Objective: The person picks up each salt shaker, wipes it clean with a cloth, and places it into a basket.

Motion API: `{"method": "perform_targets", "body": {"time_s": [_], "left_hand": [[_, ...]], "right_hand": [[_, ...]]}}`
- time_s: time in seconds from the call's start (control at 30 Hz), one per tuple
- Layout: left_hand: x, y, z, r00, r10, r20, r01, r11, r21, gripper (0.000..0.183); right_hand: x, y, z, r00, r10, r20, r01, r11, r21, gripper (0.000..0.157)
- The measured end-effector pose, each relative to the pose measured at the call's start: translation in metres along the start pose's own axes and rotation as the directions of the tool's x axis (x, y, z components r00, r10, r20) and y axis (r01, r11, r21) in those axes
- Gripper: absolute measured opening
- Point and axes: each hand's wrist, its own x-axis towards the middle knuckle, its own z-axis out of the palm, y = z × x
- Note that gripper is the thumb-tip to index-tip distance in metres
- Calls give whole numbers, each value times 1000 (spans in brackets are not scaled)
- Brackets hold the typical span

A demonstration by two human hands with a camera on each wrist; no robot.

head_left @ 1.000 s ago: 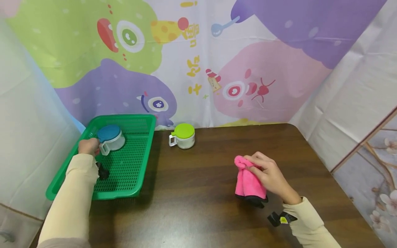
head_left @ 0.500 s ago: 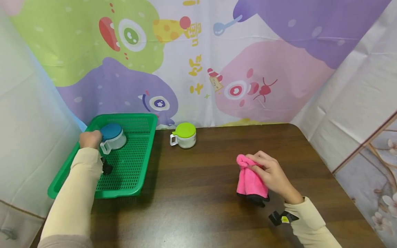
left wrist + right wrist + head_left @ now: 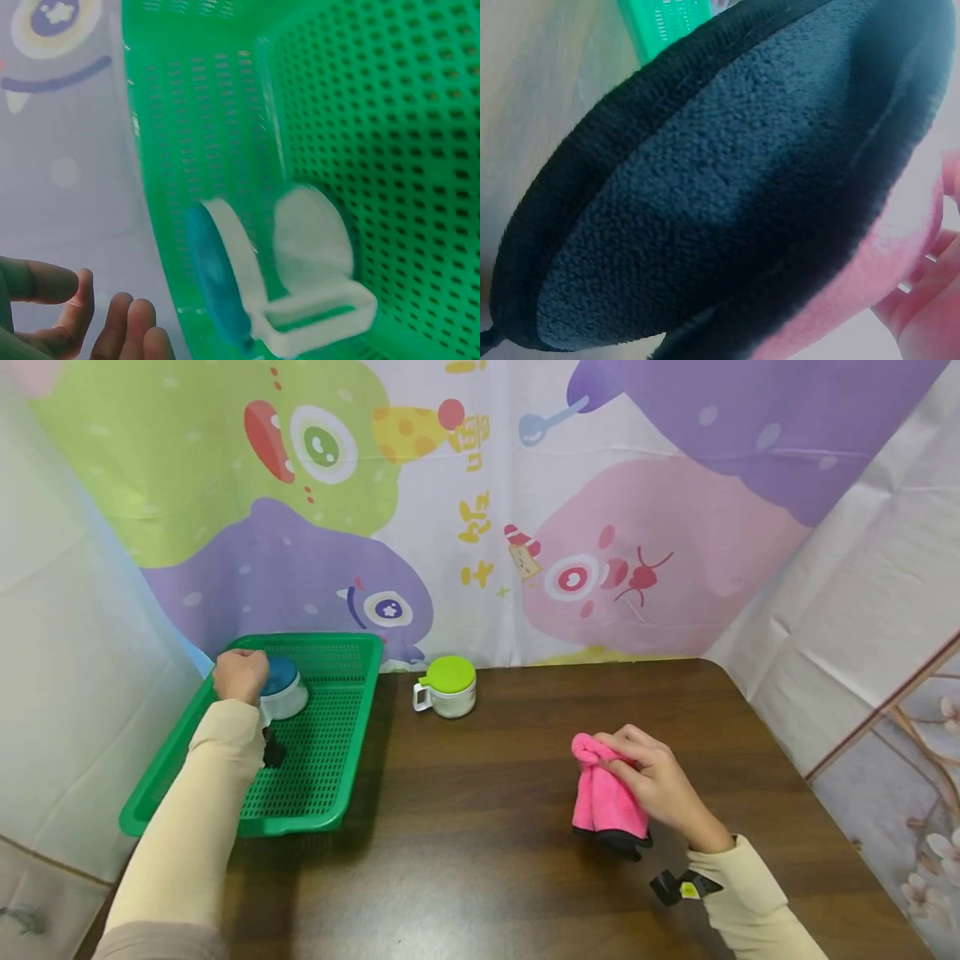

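Worktop point(image 3: 480, 868), cartoon backdrop point(image 3: 480, 610). L hand point(image 3: 242, 677), fingers loosely bent, nothing held, just shifted from basket's point(image 3: 363, 722) L rim toward blue-lidded jar point(image 3: 288, 697) inside; jar prob. reachable. R hand point(image 3: 660, 783) pinches pink cloth point(image 3: 609, 802), R of basket.

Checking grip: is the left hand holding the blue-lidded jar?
No, the left wrist view shows the left hand apart from the jar.

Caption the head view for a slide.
Pink cloth in the grip of the right hand; left hand near a blue-lidded jar in a green basket.
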Motion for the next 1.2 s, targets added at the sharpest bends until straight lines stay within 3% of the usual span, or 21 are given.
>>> {"method": "perform_targets", "body": {"time_s": [0.5, 0.67, 0.9, 1.2], "left_hand": [[-20, 32, 17, 991, 129, 47, -126, 990, -55, 26], [-29, 40, 25, 988, 134, 81, -126, 987, -97, 22], [-35, 49, 33, 985, 146, 94, -134, 983, -127, 48], [-44, 56, 46, 983, 161, 82, -148, 978, -147, 46]], "right_hand": [[1, -1, 1, 1000, -17, 1, 17, 1000, 8, 38], [0, 0, 1, 1000, -5, 4, 5, 1000, 9, 38], [0, -1, 1, 1000, -3, 2, 3, 1000, 10, 39], [0, -2, 1, 1000, -2, 2, 2, 1000, 15, 38]]}}
